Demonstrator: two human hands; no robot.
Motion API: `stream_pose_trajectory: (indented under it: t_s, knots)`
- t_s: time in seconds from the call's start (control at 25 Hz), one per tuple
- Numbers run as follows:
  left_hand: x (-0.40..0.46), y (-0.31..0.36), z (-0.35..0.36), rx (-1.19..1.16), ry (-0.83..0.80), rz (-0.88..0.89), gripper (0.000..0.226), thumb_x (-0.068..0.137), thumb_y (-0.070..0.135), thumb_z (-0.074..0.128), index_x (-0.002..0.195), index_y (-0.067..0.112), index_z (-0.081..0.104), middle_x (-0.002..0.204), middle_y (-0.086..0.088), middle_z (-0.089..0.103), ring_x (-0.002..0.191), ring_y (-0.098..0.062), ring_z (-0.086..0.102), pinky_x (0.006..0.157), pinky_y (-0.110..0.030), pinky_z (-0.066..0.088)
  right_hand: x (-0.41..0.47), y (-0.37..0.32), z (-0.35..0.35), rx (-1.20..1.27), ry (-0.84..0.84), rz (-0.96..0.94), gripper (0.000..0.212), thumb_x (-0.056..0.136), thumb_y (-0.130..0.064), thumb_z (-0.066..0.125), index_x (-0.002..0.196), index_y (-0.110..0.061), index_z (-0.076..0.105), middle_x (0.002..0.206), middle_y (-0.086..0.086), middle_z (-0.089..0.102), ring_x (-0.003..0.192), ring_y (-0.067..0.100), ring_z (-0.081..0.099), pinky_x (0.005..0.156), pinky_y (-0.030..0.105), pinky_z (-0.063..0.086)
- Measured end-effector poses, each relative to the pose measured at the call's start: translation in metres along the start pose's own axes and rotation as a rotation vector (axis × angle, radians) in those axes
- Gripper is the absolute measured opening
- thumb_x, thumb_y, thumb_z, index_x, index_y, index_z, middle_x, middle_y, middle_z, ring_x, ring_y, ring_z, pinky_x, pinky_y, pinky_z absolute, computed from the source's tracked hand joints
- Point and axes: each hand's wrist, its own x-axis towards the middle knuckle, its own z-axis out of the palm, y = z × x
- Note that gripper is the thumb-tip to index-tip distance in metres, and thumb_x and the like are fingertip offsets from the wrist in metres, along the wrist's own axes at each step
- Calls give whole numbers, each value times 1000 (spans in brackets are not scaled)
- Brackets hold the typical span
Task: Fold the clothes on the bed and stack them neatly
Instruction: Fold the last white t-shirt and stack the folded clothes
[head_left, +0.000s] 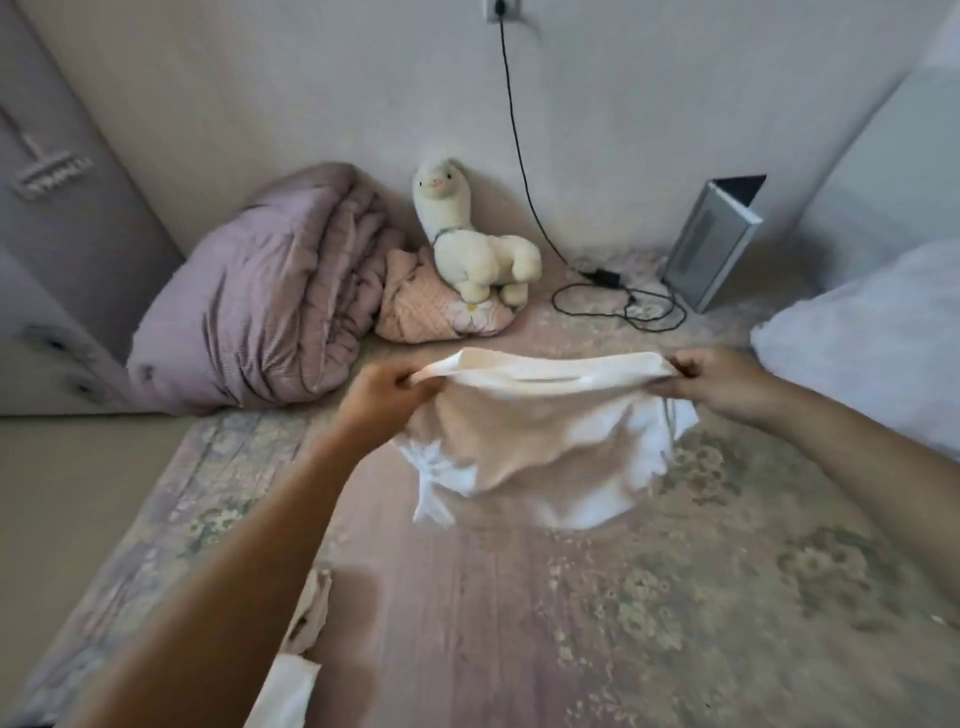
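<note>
A cream garment (540, 436) hangs stretched above the middle of the bed (675, 597). My left hand (387, 397) pinches its upper left corner. My right hand (719, 376) pinches its upper right corner. The cloth droops down between them and its lower edge touches white clothing (441, 483) lying under it on the bedspread. More pale cloth (293, 675) lies near the bottom edge, partly behind my left forearm.
A rolled mauve duvet (260, 301) fills the back left. A plush alpaca (467, 239) sits on a pink pillow (431, 306). A black charger cable (618, 301) and a grey device (711, 244) stand by the wall. A white pillow (872, 343) lies right.
</note>
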Motion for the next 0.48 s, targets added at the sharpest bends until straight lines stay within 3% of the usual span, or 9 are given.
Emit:
stream_pose_trajectory:
  t_s: [0.2,0.36,0.48]
  knots:
    - [-10,62,-52,80,29,82,33,96,26,70,68,10,61,64,-6,50,66,-18,45,63,-33,34,-29,-46,-49,10,120,-65,16,89,-2,74,92,12,67,81,18,60,75,10,50,67,28,35]
    - [-27,93,-88,234,23,220,30,92,18,75,74,-3,65,68,-15,55,71,-21,48,67,-34,35,-50,-70,-67,-143,292,-79,15,90,-18,77,81,-9,70,78,6,62,78,18,54,68,35,33]
    - [-41,107,-94,322,43,271,25,89,14,77,77,-6,69,71,-23,60,78,-33,58,74,-37,41,-67,-76,-59,-299,375,12,25,93,-24,73,78,-5,64,78,7,60,81,22,55,68,37,29]
